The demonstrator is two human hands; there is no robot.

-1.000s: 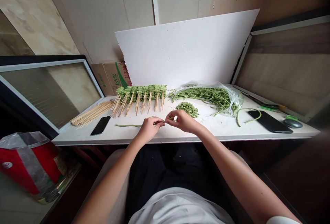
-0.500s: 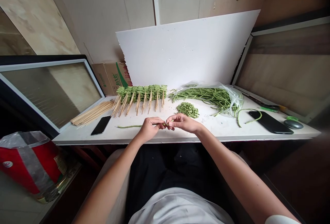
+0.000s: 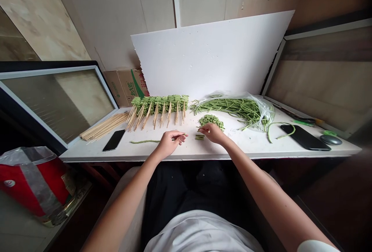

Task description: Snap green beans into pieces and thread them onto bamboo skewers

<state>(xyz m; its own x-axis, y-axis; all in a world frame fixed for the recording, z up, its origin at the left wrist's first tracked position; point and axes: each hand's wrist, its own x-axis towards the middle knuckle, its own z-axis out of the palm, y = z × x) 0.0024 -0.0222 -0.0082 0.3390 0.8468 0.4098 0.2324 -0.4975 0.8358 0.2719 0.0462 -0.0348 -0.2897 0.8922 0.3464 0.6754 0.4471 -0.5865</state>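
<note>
the left hand (image 3: 169,144) pinches a long green bean (image 3: 147,141) running sideways, its far end pointing left; the right hand's (image 3: 213,133) fingers (image 3: 202,129), pressed together, sit nearer the cut bean pile (image 3: 210,120) on the white surface (image 3: 232,148).

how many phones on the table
2. One black smartphone lies at the left of the white table, beside the loose bamboo skewers; the other phone lies at the right end, with a long bean curling up to its edge.

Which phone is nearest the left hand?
The black phone left of the left hand, beside the loose skewers; the other phone sits far right, past the bagged long beans.
</note>
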